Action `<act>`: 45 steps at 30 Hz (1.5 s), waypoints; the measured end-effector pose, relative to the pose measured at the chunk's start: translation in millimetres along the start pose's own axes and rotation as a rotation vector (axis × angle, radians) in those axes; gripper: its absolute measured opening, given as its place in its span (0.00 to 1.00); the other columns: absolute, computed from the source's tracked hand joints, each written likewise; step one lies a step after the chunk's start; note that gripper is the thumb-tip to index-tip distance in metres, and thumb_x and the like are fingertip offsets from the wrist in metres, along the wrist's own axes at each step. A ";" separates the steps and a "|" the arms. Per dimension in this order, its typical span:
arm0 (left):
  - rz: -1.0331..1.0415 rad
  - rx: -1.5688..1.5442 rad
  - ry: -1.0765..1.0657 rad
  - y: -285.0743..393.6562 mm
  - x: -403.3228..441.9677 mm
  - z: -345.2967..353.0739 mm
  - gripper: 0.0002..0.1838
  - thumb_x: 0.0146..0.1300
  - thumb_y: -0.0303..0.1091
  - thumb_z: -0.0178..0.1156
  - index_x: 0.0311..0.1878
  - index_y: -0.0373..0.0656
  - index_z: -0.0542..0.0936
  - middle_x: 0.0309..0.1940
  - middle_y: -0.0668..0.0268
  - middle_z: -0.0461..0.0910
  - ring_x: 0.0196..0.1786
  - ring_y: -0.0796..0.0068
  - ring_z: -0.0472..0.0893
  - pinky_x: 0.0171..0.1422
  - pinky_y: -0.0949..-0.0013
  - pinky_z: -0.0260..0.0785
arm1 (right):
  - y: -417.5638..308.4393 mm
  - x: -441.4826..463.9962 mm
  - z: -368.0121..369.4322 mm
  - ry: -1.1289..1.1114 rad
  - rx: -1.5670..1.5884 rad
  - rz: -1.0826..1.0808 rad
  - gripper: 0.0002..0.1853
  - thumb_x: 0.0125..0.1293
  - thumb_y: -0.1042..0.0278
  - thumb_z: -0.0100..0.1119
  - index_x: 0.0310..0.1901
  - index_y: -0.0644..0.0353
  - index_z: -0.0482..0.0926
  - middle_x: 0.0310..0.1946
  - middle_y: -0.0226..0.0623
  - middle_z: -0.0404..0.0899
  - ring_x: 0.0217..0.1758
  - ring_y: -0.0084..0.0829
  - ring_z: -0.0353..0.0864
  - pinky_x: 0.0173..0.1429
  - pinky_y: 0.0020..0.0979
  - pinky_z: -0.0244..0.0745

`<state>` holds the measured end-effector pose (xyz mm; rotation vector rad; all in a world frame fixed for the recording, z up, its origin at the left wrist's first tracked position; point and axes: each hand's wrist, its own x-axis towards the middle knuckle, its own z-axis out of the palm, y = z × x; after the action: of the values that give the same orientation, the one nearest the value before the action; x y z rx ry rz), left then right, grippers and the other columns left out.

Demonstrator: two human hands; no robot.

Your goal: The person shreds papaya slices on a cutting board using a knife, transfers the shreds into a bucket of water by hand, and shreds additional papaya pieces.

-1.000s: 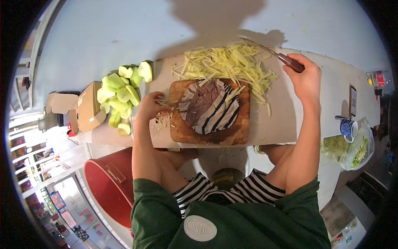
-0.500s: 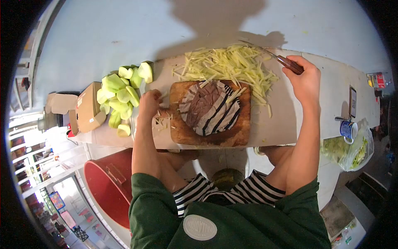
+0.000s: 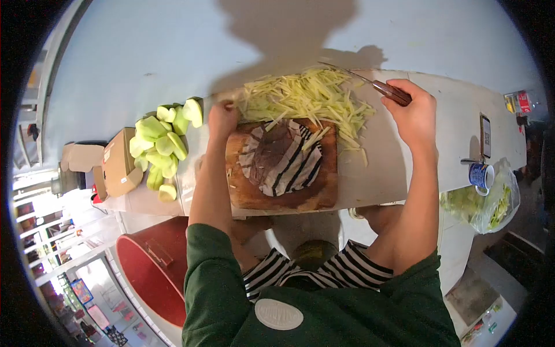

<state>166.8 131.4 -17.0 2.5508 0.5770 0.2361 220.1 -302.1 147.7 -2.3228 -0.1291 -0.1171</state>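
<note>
My right hand (image 3: 417,113) grips the brown handle of a knife (image 3: 391,92), its thin blade pointing left past the far edge of the pile. By the left end of a heap of pale green strips (image 3: 306,95), my left hand (image 3: 223,120) has its fingers curled; whatever they hold is hidden. A wooden cutting board (image 3: 329,185) lies in front of me between the forearms. On it rests a crumpled striped cloth (image 3: 289,168), with a few strips across its top.
Pale green peeled pieces (image 3: 159,139) are piled left, beside an open cardboard box (image 3: 119,165). A phone (image 3: 485,136), a blue-and-white mug (image 3: 480,176) and a plastic bag (image 3: 500,202) are at the right. Below the counter at left stands a red bin (image 3: 153,266).
My left hand has moved away from me, from the board's left side to the left end of the strip heap. My right hand still holds the knife in nearly the same place.
</note>
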 end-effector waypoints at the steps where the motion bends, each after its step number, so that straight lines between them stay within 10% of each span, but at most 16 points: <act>1: 0.004 -0.001 -0.012 20.1 3.2 0.7 0.18 0.60 0.38 0.64 0.50 0.39 0.87 0.35 0.48 0.88 0.41 0.50 0.88 0.52 0.54 0.79 | 0.9 -1.6 -0.5 0.002 -0.005 0.011 0.16 0.57 0.72 0.73 0.49 0.58 0.86 0.39 0.41 0.89 0.40 0.37 0.89 0.48 0.34 0.81; 3: -0.178 -0.194 -0.328 67.2 13.2 -6.8 0.31 0.61 0.49 0.66 0.62 0.38 0.80 0.47 0.44 0.86 0.51 0.51 0.86 0.59 0.54 0.77 | 0.5 0.7 -1.0 -0.005 0.055 0.039 0.16 0.57 0.72 0.73 0.49 0.57 0.86 0.39 0.41 0.89 0.41 0.38 0.89 0.49 0.35 0.81; 9: -0.227 0.007 -0.312 141.5 -4.9 10.3 0.71 0.41 0.74 0.73 0.80 0.38 0.55 0.73 0.33 0.62 0.75 0.38 0.65 0.77 0.52 0.63 | 1.2 3.1 -8.8 0.008 0.036 0.030 0.16 0.57 0.72 0.73 0.48 0.58 0.87 0.40 0.43 0.89 0.42 0.40 0.89 0.49 0.36 0.81; 15: -0.149 0.106 -0.381 189.6 -10.4 60.5 0.79 0.30 0.80 0.75 0.82 0.45 0.52 0.76 0.28 0.49 0.78 0.28 0.56 0.74 0.36 0.62 | 7.8 -0.4 -17.3 0.061 0.015 0.067 0.16 0.56 0.72 0.73 0.48 0.57 0.87 0.40 0.42 0.89 0.42 0.39 0.89 0.50 0.36 0.81; 25: -0.100 0.313 -0.411 226.1 -25.2 75.4 0.68 0.32 0.73 0.79 0.79 0.62 0.60 0.74 0.37 0.53 0.75 0.27 0.56 0.56 0.23 0.71 | 6.4 -2.3 -26.2 0.067 0.001 0.083 0.14 0.58 0.73 0.73 0.47 0.57 0.87 0.37 0.42 0.89 0.38 0.38 0.89 0.46 0.35 0.80; 36: 0.150 0.057 -0.205 198.1 -13.1 96.2 0.26 0.49 0.28 0.66 0.55 0.41 0.85 0.49 0.46 0.83 0.58 0.47 0.81 0.60 0.54 0.79 | 6.2 0.6 -20.3 0.055 -0.035 0.082 0.15 0.57 0.71 0.75 0.47 0.57 0.87 0.35 0.42 0.88 0.35 0.38 0.88 0.43 0.35 0.79; 45: -0.012 -0.422 -0.167 197.1 1.7 39.9 0.27 0.43 0.33 0.76 0.52 0.38 0.87 0.38 0.50 0.88 0.39 0.63 0.88 0.47 0.61 0.80 | 12.2 3.1 -17.2 0.066 -0.021 0.004 0.16 0.56 0.71 0.75 0.48 0.57 0.87 0.38 0.43 0.89 0.39 0.39 0.89 0.46 0.35 0.80</act>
<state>249.1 -39.1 50.7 2.1334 0.4264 0.1225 224.0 -322.8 151.1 -2.3368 -0.0904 -0.1940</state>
